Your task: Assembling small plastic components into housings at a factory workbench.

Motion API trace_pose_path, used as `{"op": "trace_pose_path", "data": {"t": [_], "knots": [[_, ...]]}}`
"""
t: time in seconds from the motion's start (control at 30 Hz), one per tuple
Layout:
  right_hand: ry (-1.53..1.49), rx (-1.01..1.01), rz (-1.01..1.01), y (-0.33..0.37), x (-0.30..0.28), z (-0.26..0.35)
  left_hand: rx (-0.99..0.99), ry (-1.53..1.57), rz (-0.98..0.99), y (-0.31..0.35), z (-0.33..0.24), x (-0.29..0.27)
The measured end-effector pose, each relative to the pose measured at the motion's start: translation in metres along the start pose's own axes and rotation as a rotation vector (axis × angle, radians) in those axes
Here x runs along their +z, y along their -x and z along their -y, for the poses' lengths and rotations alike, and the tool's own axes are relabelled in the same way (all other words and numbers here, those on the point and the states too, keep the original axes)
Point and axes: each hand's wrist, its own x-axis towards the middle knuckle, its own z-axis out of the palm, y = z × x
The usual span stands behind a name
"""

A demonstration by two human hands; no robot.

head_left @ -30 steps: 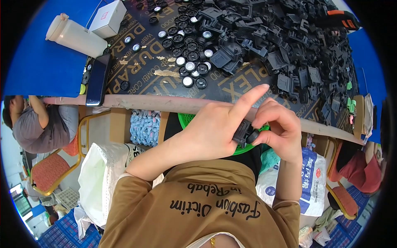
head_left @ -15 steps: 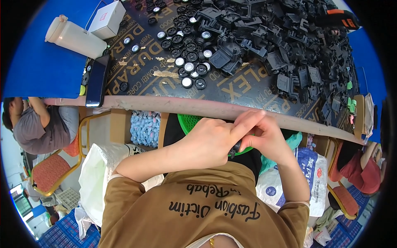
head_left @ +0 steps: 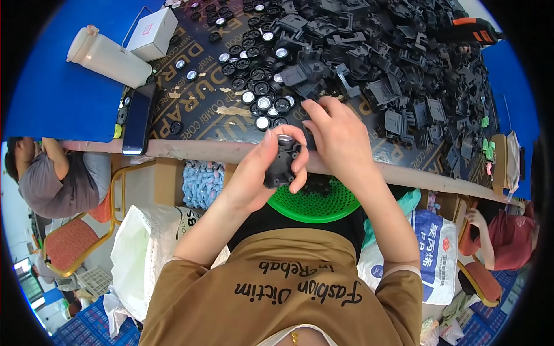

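Note:
My left hand is closed around a black plastic part, at the table's near edge. A small wheel with a silvery face sits at the top of that part, between thumb and fingers. Above the table edge, my right hand reaches forward with bent fingers apart and nothing visible in them. Its fingertips are close to a cluster of black wheels, some with silver faces. Beyond it spreads a large heap of black plastic parts.
Below the table edge, a green perforated basket rests at my lap with dark pieces inside. A phone, a white bottle and a white box stand at the left. An orange-and-black tool lies far right. White sacks flank me.
My hands were together over the lap, around a dark piece. Now they are apart: the left holds the black part upright, and the right has moved forward over the table toward the wheels.

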Motion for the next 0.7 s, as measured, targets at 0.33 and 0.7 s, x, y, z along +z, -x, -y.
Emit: {"op": "trace_pose_path", "data": {"t": [0.33, 0.7], "knots": [[0.093, 0.027, -0.016, -0.008, -0.004, -0.006, -0.087, 0.407, -0.173, -0.024, -0.004, 0.009], [-0.882, 0.28, -0.248, 0.04, -0.048, 0.012, -0.092, 0.484, -0.336, -0.044, 0.008, 0.02]]}}
